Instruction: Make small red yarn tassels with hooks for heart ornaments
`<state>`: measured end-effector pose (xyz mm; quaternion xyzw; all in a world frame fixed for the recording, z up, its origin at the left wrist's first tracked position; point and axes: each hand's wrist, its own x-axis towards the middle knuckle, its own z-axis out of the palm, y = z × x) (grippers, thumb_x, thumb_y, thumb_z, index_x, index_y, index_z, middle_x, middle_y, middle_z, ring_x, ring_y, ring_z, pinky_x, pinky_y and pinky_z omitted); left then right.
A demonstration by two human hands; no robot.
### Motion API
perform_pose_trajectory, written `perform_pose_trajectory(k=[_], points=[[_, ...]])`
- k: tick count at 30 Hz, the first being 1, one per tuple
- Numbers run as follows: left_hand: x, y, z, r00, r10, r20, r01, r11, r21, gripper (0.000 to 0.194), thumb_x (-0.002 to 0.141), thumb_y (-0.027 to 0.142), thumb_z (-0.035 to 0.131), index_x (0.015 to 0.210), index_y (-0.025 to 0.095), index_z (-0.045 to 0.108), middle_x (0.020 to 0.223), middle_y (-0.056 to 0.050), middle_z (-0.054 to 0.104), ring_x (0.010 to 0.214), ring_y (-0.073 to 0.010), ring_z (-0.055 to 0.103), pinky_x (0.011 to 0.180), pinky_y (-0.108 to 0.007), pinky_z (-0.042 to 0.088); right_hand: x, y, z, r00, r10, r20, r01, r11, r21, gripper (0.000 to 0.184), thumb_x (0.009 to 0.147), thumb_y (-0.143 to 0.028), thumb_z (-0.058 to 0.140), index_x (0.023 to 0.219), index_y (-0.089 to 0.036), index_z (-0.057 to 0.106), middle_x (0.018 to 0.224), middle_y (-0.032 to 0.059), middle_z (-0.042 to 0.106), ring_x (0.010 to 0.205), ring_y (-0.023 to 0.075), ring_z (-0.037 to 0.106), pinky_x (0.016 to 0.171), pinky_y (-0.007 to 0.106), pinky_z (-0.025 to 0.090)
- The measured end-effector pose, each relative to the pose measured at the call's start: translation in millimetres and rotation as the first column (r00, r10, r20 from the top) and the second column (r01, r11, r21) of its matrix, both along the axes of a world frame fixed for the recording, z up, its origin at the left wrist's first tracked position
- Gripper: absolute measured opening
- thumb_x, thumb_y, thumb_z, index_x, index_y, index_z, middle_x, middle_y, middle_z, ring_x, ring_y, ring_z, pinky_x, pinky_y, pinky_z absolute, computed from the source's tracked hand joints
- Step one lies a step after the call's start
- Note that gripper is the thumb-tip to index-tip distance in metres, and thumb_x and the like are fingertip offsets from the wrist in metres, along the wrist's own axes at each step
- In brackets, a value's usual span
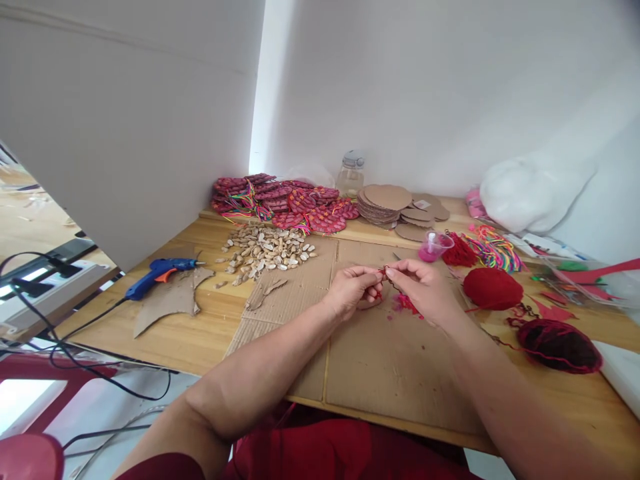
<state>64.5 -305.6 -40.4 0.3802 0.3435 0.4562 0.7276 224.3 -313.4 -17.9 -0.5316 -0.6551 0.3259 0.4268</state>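
My left hand (353, 288) and my right hand (424, 288) meet over a sheet of brown cardboard (395, 360) on the wooden table (185, 333). Both pinch a short length of dark red yarn (384, 272) between fingertips. Under the hands lie a small cardboard disc (373, 303) and a tuft of pink-red fibre (406, 305). A bright red yarn ball (493, 288) sits just right of my right hand, a dark maroon yarn ball (559, 343) further right.
A blue glue gun (160, 272) rests on a cardboard scrap at the left, its cable running off the edge. A pile of pale shells (267, 250), red woven pieces (290, 200), stacked cardboard discs (387, 203), a jar (350, 175), a pink cup (434, 247) and coloured cords (493, 247) line the back.
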Motion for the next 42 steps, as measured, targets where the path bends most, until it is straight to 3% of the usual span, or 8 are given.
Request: perform_pose_trajectory(k=[4,7,10,12,16,20,33,42], points=[[-0.3,3.0,-1.7,0.999,0.001,-0.034,-0.001,1.0,-0.008,0.015,0.073,0.023,0.07,0.078,0.009,0.069,0.059,0.0,0.059,0.043,-0.0034,0.047,0.043,-0.016,0.034,8.9,8.4,2.2,0.948,-0.176,0.267,0.11,0.963,0.244,0.019,0.085,-0.037,0.06,0.091,-0.021,0.068,0.1,0.0088,0.072,0.092,0.0245,0.066,0.086,0.04,0.049],[-0.5,4.6,-4.0,0.999,0.009,-0.04,-0.01,1.0,-0.028,0.013,0.075,0.022,0.067,0.079,0.009,0.069,0.059,0.001,0.059,0.043,-0.0033,0.047,0.043,-0.016,0.034,15.3,3.1,6.0,0.892,-0.306,0.334,0.182,0.917,0.356,0.018,0.086,-0.036,0.06,0.093,-0.022,0.069,0.099,0.0084,0.072,0.086,0.0237,0.066,0.08,0.037,0.049],[-0.8,5.7,-5.2,0.998,0.024,-0.049,-0.026,0.999,-0.044,0.012,0.076,0.02,0.066,0.079,0.009,0.069,0.059,0.0,0.059,0.044,-0.0036,0.047,0.042,-0.016,0.034,13.4,-8.0,11.2,0.887,-0.307,0.346,0.219,0.938,0.269,0.024,0.087,-0.043,0.059,0.087,-0.022,0.07,0.078,0.006,0.071,0.066,0.0206,0.063,0.064,0.034,0.047],[-1.0,6.0,-5.0,0.997,0.037,-0.061,-0.04,0.998,-0.047,0.01,0.077,0.019,0.065,0.076,0.009,0.068,0.058,0.0,0.059,0.043,-0.0038,0.048,0.042,-0.016,0.034,7.6,-14.0,11.8,0.902,-0.211,0.376,0.152,0.972,0.18,0.027,0.088,-0.046,0.058,0.085,-0.022,0.07,0.071,0.0053,0.07,0.061,0.0201,0.062,0.059,0.033,0.046],[-1.2,5.7,-2.9,0.994,0.062,-0.095,-0.065,0.997,-0.036,0.01,0.078,0.019,0.065,0.073,0.009,0.065,0.056,0.001,0.059,0.041,-0.0036,0.047,0.042,-0.015,0.035,-5.2,-16.3,-1.1,0.96,-0.045,0.278,0.023,0.997,0.079,0.018,0.087,-0.036,0.058,0.091,-0.021,0.067,0.089,0.0069,0.073,0.078,0.0218,0.068,0.073,0.035,0.051],[-1.2,4.8,-0.4,0.988,0.072,-0.134,-0.074,0.997,-0.008,0.009,0.078,0.017,0.065,0.074,0.009,0.065,0.057,0.001,0.059,0.041,-0.0034,0.048,0.043,-0.016,0.037,-11.4,-13.8,-16.5,0.977,-0.071,0.201,0.065,0.997,0.037,0.016,0.088,-0.032,0.054,0.092,-0.019,0.064,0.085,0.0072,0.071,0.073,0.0201,0.066,0.07,0.035,0.051],[-0.7,5.4,-5.1,0.966,0.096,-0.24,-0.078,0.993,0.086,0.01,0.083,0.016,0.061,0.075,0.01,0.064,0.057,0.002,0.059,0.042,-0.0034,0.049,0.045,-0.015,0.04,-12.7,-18.1,-28.8,0.931,-0.221,0.29,0.108,0.927,0.36,0.014,0.088,-0.027,0.057,0.089,-0.019,0.069,0.083,0.0063,0.072,0.072,0.0185,0.066,0.067,0.029,0.049],[-1.9,7.6,-9.5,0.92,0.139,-0.366,-0.051,0.969,0.242,0.011,0.082,0.021,0.061,0.077,0.011,0.066,0.059,0.002,0.06,0.044,-0.005,0.051,0.044,-0.017,0.041,-11.6,-20.1,-28.3,0.904,-0.262,0.337,0.128,0.92,0.37,0.015,0.087,-0.028,0.059,0.089,-0.019,0.071,0.069,0.0031,0.068,0.055,0.0139,0.058,0.056,0.027,0.042]])
